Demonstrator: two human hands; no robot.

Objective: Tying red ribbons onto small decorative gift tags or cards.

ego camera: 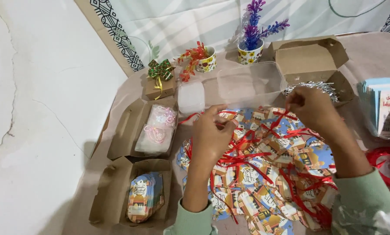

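My left hand [210,139] and my right hand [312,109] hover over a heap of colourful paper gift tags [264,182], each tied with thin red ribbon. A strand of red ribbon [276,121] runs up to the pinched fingers of my right hand. My left hand's fingers are closed on another red ribbon strand [190,117] that trails off to the left. Both sleeves are pale green. The tag under the fingers is partly hidden by the hands.
Open cardboard boxes on the left hold a stack of tags [145,198] and a bag of pink ribbon [158,128]. A clear plastic tub [247,82], a box with silver tinsel [317,85], two small flower pots [250,54], a gift box with a bow [160,82] and a card stack [384,109] surround the heap.
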